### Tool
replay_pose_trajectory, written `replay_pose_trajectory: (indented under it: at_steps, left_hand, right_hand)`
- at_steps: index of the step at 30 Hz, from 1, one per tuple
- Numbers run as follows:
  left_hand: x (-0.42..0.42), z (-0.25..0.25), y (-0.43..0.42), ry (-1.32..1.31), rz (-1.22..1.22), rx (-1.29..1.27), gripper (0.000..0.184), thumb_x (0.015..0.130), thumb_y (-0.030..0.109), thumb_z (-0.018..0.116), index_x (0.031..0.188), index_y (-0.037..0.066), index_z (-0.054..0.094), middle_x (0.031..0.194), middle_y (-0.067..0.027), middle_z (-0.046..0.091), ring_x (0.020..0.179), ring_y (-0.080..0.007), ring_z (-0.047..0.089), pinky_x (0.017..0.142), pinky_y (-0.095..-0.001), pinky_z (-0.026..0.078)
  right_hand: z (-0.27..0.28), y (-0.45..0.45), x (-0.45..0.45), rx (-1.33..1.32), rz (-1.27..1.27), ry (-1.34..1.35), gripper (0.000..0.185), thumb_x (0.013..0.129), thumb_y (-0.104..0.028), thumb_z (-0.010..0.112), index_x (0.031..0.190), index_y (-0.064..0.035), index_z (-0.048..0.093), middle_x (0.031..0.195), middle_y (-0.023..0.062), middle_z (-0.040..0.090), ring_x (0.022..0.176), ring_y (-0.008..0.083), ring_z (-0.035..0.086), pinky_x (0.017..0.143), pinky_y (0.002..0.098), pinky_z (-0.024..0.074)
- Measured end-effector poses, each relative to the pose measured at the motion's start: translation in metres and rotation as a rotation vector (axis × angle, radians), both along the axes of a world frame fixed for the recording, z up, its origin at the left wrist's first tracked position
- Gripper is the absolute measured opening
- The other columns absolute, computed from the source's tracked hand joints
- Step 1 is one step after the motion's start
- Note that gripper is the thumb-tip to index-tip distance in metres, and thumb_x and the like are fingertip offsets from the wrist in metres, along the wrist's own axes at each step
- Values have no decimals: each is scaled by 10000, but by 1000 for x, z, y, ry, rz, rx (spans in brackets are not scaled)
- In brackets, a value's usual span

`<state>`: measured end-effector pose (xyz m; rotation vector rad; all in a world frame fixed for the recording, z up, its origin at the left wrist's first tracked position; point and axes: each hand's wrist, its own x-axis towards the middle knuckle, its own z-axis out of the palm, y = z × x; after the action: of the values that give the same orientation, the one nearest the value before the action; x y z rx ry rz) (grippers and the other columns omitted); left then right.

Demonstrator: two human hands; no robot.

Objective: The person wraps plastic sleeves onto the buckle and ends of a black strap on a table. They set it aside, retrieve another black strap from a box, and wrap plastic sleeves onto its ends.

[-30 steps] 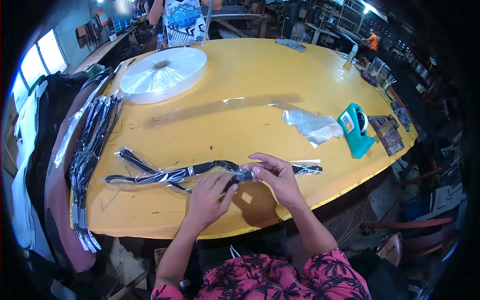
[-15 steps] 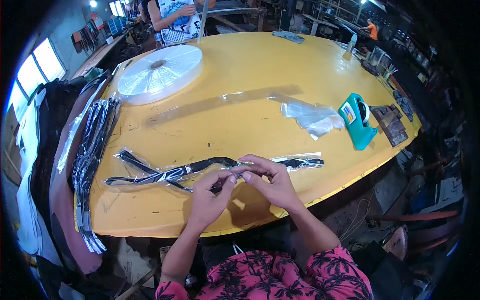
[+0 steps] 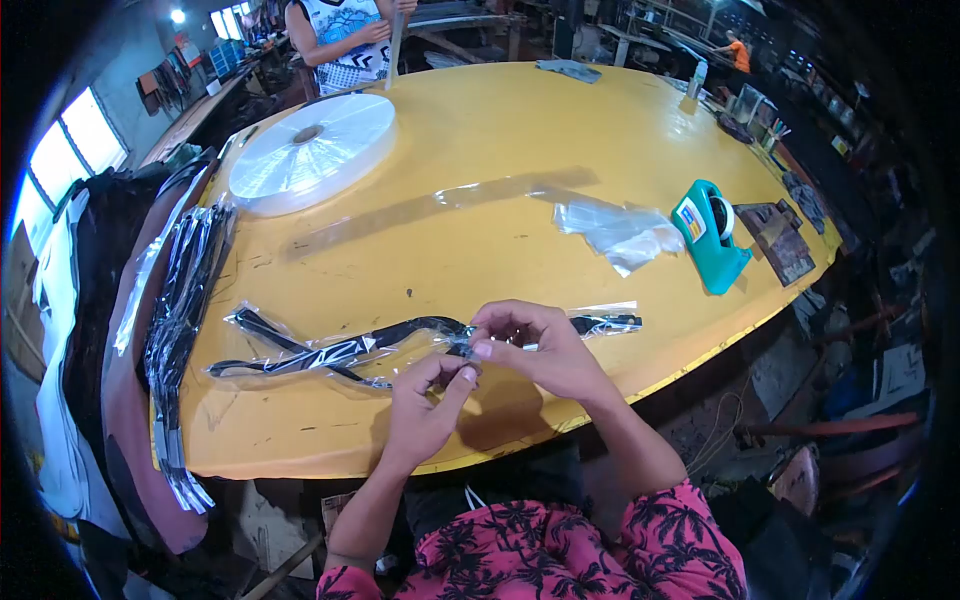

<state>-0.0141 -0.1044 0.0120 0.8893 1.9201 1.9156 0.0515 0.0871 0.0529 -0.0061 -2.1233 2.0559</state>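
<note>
Black straps [image 3: 375, 339] in a clear plastic sleeve [image 3: 322, 355] lie across the near part of the yellow table, one strap crossing another at the left end. Over the middle of them, my left hand [image 3: 428, 405] is closed, thumb and fingertips pinching the plastic sleeve. My right hand [image 3: 540, 345] is closed at the same spot, thumb against fingers, also on the sleeve and close to a small shiny part of the strap. The fingers hide most of what lies between them. Past my right hand, the other strap end [image 3: 610, 323] shows inside the plastic.
A pile of wrapped black straps [image 3: 183, 300] hangs over the left edge of the yellow table [image 3: 480, 120]. Further back are a roll of clear plastic [image 3: 330, 150], loose plastic pieces [image 3: 620, 235] and a green tape dispenser [image 3: 712, 238]. Another person [image 3: 345, 45] stands beyond the table.
My right hand has risen slightly and turned, and my left has shifted a little down. Both stay at the sleeve. The view has shifted slightly; the person beyond the table shows more.
</note>
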Motion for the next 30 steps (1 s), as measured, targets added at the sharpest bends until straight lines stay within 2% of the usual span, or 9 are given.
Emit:
replay_pose_trajectory:
  at_steps: [4,9,11,15,17,20,22,27,30]
  left_hand:
    - [3,-2,0,-8,12,2,126,971,89,663,1007,-22,710,831,-51,704,756,-97,633,711,-258,501]
    - [5,7,-2,-13,73,-81,195,952,113,695,1107,-3,717,816,-54,707,732,-101,628,703,-256,496]
    - [4,10,-8,222,195,-225,262,920,104,721,1162,4,714,780,-70,694,684,-127,625,675,-268,493]
    - [-10,-3,-18,401,364,-323,269,882,63,724,1145,13,715,783,-89,680,678,-193,624,680,-319,482]
    - [-16,-6,-20,791,432,-310,279,846,40,716,1125,40,720,836,-85,677,747,-245,624,716,-373,458]
    - [-20,-13,-17,887,387,-376,288,837,14,717,1121,56,720,878,-74,661,843,-256,619,788,-386,462]
    - [-23,-16,-14,920,382,-362,286,827,22,726,1111,59,721,887,-77,661,843,-260,620,785,-388,458]
    - [-23,-17,-13,973,337,-386,282,816,43,746,1097,66,726,918,-67,658,849,-260,612,781,-385,435]
    - [-24,-20,-14,1052,292,-410,338,803,78,741,1141,98,740,950,-40,651,870,-224,603,792,-378,417]
  right_hand:
    - [-3,-1,-3,-39,13,-3,255,925,-153,761,1133,-29,681,910,-22,715,839,53,610,727,232,464]
    - [2,6,-16,196,-62,113,295,895,-114,768,1161,-44,663,889,-7,719,782,45,584,702,238,452]
    - [-3,12,-25,166,-62,95,302,893,-113,768,1165,-45,658,887,0,718,775,48,583,697,240,453]
    - [-8,27,-37,105,-67,0,329,889,-118,770,1182,-40,642,879,27,714,761,58,583,675,246,456]
    - [-6,28,-39,139,-51,-114,346,890,-119,765,1195,-29,631,877,48,712,756,71,597,667,257,466]
    - [-13,25,-46,157,33,-182,345,889,-111,754,1198,-21,629,869,60,711,756,89,616,673,273,486]
    - [-28,25,-52,205,74,-162,367,904,-117,767,1228,-33,619,881,28,707,760,65,596,692,249,475]
    - [-38,22,-55,189,72,-173,368,904,-113,763,1232,-30,619,869,35,702,765,69,599,695,258,480]
    - [-39,23,-56,237,66,-183,367,903,-107,760,1233,-28,620,864,38,699,766,71,600,695,258,481]
